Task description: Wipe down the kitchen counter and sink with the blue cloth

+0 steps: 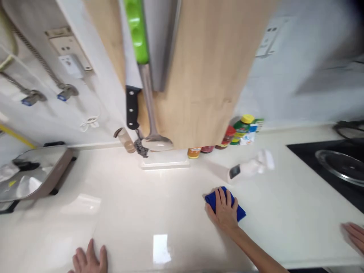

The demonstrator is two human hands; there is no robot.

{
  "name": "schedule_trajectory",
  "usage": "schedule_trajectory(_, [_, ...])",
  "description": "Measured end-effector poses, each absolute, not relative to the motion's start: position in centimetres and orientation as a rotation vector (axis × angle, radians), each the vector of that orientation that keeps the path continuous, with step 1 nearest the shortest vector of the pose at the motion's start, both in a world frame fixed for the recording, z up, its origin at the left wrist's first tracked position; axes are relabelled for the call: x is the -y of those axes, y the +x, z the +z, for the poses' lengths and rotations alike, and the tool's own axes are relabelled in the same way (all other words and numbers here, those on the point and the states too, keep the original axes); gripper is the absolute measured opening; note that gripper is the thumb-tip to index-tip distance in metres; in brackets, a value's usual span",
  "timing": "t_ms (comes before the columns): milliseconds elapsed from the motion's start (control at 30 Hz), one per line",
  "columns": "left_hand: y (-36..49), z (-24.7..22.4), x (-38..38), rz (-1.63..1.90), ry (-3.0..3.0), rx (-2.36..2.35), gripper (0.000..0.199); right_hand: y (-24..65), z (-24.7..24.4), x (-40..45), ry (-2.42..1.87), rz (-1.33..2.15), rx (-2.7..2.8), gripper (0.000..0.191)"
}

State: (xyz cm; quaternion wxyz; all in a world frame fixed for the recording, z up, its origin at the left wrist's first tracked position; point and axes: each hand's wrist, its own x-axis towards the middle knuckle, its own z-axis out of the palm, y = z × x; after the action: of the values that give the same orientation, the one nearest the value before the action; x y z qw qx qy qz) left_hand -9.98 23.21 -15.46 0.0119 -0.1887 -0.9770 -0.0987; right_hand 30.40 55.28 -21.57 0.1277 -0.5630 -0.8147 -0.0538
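A folded blue cloth [241, 213] lies on the white countertop [127, 212], right of centre. My right hand [224, 212] is on top of it, palm down, with the fingers bent over the cloth and the thumb at its left edge. At the bottom left my left hand [90, 261] rests on the counter near its front edge, fingers spread and holding nothing. Just behind the cloth stands a white bottle-like object [250, 168], blurred, with a dark patch low on its side.
A lidded electric pan [61, 167] sits at the left. A wooden board [207, 76], a green-handled spoon [149, 102] and a black-handled knife [132, 108] rise at the back, beside condiment bottles [240, 129]. A black hob [307, 159] and another person's hand [355, 236] are at the right.
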Motion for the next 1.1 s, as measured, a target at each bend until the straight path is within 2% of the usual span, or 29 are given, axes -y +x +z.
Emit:
schedule_trajectory(267, [-9.5, -15.4, -22.4, -0.336, -0.594, 3.091, 0.066, 12.3, -18.8, -56.6, -1.259, 0.132, 2.572, 0.074])
schedule_trajectory(400, [-9.7, -15.9, -21.8, -0.306, -0.634, 3.070, 0.062, 4.0, -18.1, -52.0, -1.048, 0.282, 2.651, 0.076])
schedule_trajectory(500, [-9.7, -16.2, -21.3, -0.312, -0.643, 3.065, 0.062, 1.1, -17.7, -46.5, -0.843, 0.410, 2.782, 0.080])
schedule_trajectory(667, [-9.8, -16.5, -21.0, -0.369, -0.681, 3.021, 0.061, 4.2, -17.6, -39.7, -0.354, 0.556, 2.929, 0.081])
schedule_trajectory(833, [-9.6, -17.4, -21.1, -0.420, -0.706, 2.991, 0.062, 14.2, -17.9, -40.4, 0.010, 0.616, 2.984, 0.078])
schedule_trajectory(1000, [-10.0, -17.4, -17.9, -0.510, -1.102, 3.013, 0.061, 24.3, -19.9, -41.8, -0.373, 0.328, 2.937, 0.081])
schedule_trajectory(1100, [-11.3, -17.7, -12.7, -0.625, -1.372, 2.970, 0.054, 25.4, -21.2, -41.0, -0.682, 0.218, 2.820, 0.080])
